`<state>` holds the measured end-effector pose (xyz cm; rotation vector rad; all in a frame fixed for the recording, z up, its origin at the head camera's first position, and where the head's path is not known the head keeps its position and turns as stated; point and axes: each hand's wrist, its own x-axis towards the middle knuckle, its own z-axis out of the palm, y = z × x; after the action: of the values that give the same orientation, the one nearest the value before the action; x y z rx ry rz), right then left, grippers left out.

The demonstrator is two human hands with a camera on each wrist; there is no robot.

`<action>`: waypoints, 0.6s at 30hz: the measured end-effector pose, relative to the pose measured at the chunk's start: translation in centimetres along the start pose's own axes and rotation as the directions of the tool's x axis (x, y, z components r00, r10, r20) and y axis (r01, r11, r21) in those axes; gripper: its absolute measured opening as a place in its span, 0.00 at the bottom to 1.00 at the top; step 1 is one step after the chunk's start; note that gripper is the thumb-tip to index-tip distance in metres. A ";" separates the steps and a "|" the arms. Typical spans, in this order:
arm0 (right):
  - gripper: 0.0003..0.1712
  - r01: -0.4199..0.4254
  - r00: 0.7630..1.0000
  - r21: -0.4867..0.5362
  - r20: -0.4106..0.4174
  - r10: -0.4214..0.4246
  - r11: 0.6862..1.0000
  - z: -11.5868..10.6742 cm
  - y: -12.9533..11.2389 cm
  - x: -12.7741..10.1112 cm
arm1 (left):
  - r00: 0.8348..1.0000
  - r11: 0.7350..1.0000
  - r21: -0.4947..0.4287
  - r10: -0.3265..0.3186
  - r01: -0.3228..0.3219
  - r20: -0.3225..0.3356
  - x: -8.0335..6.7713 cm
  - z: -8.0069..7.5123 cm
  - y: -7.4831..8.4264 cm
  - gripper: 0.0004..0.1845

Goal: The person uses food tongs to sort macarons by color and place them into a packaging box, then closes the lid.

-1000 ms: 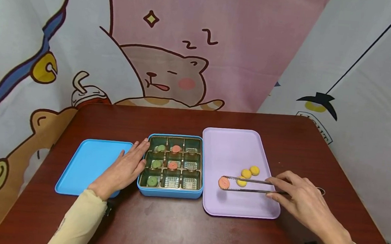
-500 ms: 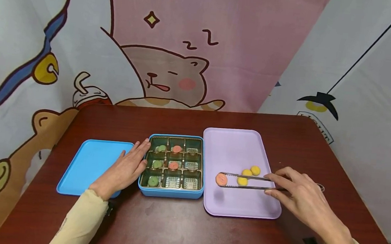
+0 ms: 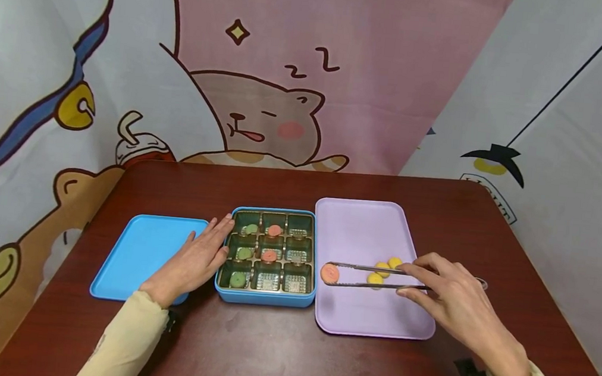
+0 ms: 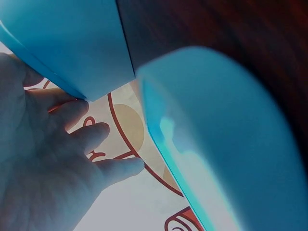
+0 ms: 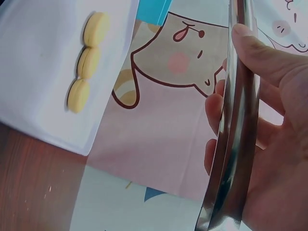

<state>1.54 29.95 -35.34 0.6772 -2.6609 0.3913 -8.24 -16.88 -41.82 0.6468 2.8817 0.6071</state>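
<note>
Cookies: three yellow (image 3: 386, 269), three green (image 3: 244, 253), three pink (image 3: 274, 230).

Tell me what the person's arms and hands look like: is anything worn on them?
Both hands are bare, with no gloves or rings that show. The left hand and the right hand each come out of a long, pale yellow-beige sleeve that reaches the wrist. A small dark device sits strapped at the right wrist, and a dark bit shows by the left cuff too.

Left hand (image 3: 191, 260) flat, palm down, fingers straight and slightly spread, forearm reaching forward. Right hand (image 3: 454, 303) raised, thumb and fingers curled in pinch, wrist turned inward to left.
</note>
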 end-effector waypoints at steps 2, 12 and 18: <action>0.41 0.002 1.000 -0.001 0.003 -0.002 1.000 0.1 -0.2 0.2 | 1.000 1.000 0.001 0.002 -0.002 -0.003 0.0 0.0 0.0 0.33; 0.33 0.054 0.998 0.041 -0.020 -0.054 0.998 0.6 -0.7 1.1 | 1.000 1.000 0.007 0.001 -0.001 -0.016 0.1 0.1 -0.1 0.33; 0.24 0.061 0.998 0.047 -0.013 -0.060 0.997 0.9 -1.0 1.6 | 1.000 1.000 0.009 0.003 -0.003 -0.021 0.0 0.1 0.0 0.33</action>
<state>0.51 28.12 -35.27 0.7651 -2.6203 0.4414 -8.22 -16.85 -41.96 0.6496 2.9051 0.6060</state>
